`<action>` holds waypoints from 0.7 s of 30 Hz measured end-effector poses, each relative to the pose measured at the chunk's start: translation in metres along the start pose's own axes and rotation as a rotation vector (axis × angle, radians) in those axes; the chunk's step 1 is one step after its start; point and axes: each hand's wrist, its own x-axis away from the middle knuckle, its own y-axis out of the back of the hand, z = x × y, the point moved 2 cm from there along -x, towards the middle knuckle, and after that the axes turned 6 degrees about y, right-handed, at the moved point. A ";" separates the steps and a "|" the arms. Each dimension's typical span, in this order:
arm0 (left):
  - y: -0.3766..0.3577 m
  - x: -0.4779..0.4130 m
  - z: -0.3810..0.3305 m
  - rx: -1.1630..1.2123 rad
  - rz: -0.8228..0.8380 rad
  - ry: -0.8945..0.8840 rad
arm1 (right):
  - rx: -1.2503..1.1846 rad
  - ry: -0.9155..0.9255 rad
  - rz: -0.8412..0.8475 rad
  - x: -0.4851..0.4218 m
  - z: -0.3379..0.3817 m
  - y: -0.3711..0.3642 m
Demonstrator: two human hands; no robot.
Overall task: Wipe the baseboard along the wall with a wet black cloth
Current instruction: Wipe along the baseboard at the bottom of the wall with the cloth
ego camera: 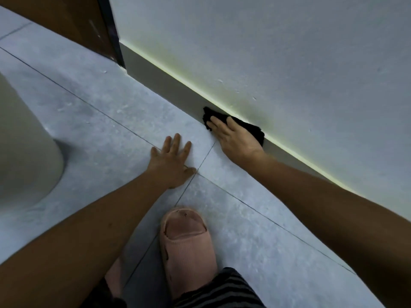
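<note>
R hand (235, 138), center-right of frame, lies flat w/ fingers extended, pressing the black cloth (251, 127) against the baseboard (169, 85); not clenched, palm pins the cloth rather than gripping it. Cloth sits on the gray baseboard's face, its top edge at the lit seam where baseboard meets the wall (278, 52), lower edge near the floor (100, 103). Part of cloth shows left of the fingertips and part right of the hand.

L hand (172, 163), center of frame, is released, holding nothing: palm down, fingers spread on the floor tile, thumb at the crossing of grout lines.

Pink slipper (186, 252) at bottom center, striped garment (226, 292) beside it. Brown door (73, 21) in upper left, where baseboard ends. Pale rounded object (24, 141) at left edge, can't tell what it is.
</note>
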 end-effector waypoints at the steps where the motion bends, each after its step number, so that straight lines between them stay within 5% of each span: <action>1: 0.001 0.000 0.000 0.000 0.002 0.000 | -0.003 0.010 0.012 0.009 0.005 -0.009; 12: -0.015 0.004 -0.026 0.076 -0.176 0.117 | -0.074 -0.054 -0.094 0.026 -0.007 -0.019; 21: -0.028 0.004 -0.064 0.028 -0.136 -0.112 | 0.096 0.067 0.046 0.063 0.022 -0.055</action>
